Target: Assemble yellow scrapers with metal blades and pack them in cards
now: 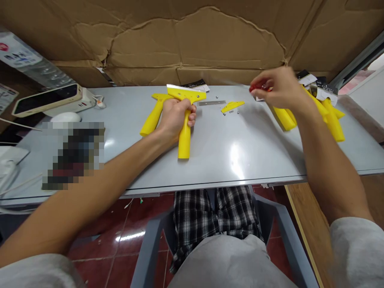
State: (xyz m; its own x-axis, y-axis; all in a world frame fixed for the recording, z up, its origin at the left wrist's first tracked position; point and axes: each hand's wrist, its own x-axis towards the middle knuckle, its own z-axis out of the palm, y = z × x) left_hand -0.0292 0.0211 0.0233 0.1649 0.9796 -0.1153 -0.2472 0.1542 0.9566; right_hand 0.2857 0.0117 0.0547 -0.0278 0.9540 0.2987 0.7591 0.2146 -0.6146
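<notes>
Left hand wraps a yellow scraper, likely light, rigid, safest held there, blade just beyond; right hand pinches a screwdriver.

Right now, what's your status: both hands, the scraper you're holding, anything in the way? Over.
Left grip closed around yellow scraper. Right grip raised, on red-handled tool. Possible clutter between: loose blade, small yellow plate, metal bits.
</notes>
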